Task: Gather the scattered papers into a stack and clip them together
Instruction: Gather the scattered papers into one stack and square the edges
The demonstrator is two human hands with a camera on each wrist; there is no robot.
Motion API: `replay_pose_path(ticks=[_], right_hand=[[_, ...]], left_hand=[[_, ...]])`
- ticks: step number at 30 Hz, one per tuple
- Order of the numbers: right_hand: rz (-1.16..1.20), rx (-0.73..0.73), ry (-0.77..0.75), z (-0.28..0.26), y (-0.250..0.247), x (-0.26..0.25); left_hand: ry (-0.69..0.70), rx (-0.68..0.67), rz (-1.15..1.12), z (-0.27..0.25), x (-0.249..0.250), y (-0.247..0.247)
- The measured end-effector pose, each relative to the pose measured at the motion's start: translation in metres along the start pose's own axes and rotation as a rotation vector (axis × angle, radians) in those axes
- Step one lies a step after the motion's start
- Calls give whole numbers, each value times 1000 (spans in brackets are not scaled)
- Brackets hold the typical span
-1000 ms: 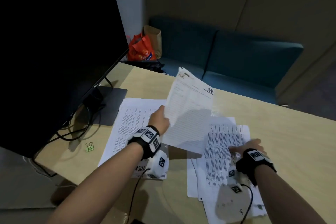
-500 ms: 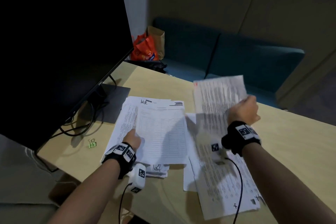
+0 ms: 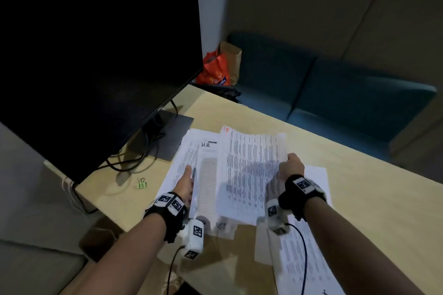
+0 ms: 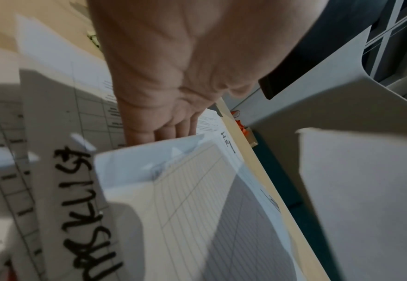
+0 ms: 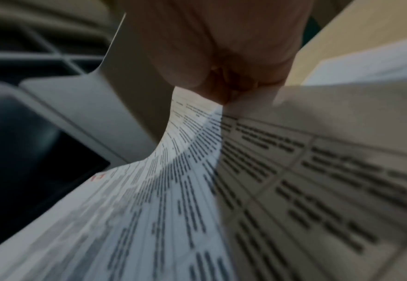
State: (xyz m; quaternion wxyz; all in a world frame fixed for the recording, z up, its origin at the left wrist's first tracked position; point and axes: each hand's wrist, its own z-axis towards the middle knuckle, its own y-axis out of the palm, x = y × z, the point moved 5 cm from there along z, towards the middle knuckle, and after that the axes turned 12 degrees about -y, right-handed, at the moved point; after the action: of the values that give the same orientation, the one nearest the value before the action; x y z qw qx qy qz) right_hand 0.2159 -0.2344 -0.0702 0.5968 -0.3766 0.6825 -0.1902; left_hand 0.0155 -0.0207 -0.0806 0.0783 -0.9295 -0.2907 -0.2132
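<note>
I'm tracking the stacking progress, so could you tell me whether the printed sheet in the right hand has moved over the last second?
Yes. The printed sheet, pinched by the right hand, has travelled left toward the monitor, now overlapping the H.R. page.

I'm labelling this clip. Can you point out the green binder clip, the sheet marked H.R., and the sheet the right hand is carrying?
green binder clip [image 3: 142,183], head view, on its body.
sheet marked H.R. [image 3: 208,151], head view, near its top.
carried sheet [image 3: 249,165], head view, on its printed middle.

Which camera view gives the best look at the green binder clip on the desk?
The head view. There the green binder clip lies in the open on the desk, below the monitor and left of the papers. Neither wrist view shows the clip clearly; paper fills both.
</note>
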Motion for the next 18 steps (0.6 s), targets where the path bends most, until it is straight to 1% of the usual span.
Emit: replay_pose_path(ticks=[1, 2, 3, 5, 7, 9, 11, 12, 15, 18], right_hand=[[-43, -35, -4, -1, 8, 2], [-74, -62, -8, -2, 14, 2], [-90, -83, -11, -3, 20, 1], [-100, -142, -35, -6, 32, -6], [-112, -258, -84, -10, 49, -14], [-165, -341, -111, -13, 59, -17], [-256, -330, -85, -13, 51, -7], [-316, -304, -43, -12, 40, 2], [-444, -206, 84, -11, -1, 50], [-562, -180, 252, -20, -31, 102]], left_hand=[[18, -16, -22, 6, 1, -1], [15, -1, -27, 19, -1, -4], [14, -4, -27, 21, -2, -6], [15, -12, 49, 26, -1, -6], [53, 38, 211, 28, -2, -6], [101, 130, 330, 32, -2, -6], [147, 212, 411, 31, -1, -6], [160, 235, 432, 30, 0, -5], [180, 252, 469, 33, 1, -5], [189, 259, 547, 34, 2, -6]])
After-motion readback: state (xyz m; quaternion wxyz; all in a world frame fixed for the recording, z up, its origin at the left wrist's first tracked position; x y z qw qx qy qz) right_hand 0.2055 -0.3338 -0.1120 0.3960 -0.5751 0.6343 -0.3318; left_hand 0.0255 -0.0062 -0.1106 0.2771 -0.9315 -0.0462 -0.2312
